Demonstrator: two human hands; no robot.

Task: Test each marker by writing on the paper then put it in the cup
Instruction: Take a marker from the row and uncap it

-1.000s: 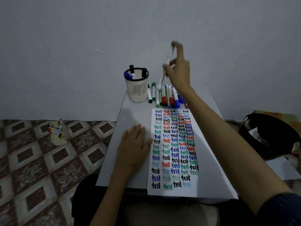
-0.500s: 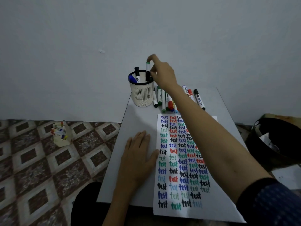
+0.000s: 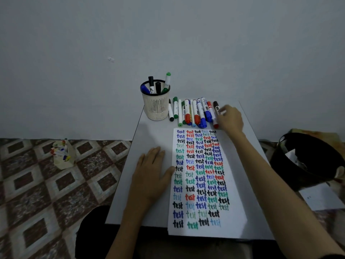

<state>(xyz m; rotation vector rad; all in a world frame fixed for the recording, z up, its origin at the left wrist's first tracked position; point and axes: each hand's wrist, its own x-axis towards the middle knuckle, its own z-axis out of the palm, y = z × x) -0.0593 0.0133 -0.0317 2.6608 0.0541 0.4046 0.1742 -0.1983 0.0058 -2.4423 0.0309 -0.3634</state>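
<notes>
Cream slotted cup (image 3: 156, 107) upright; right hand (image 3: 230, 119) fingers pinch black-capped marker (image 3: 216, 105); left hand (image 3: 151, 174) fingers flat on table (image 3: 155, 135).

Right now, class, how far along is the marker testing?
Done: several markers stand in the cup; the paper carries rows of "test". In hand: the right hand reaches the black marker at the row's end. Left: the row beside the cup.

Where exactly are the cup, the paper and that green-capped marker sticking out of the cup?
cup (image 3: 156, 107): head view, on its slotted front wall.
paper (image 3: 235, 215): head view, on the blank margin at lower right.
green-capped marker (image 3: 167, 81): head view, on the white barrel below its cap.
</notes>
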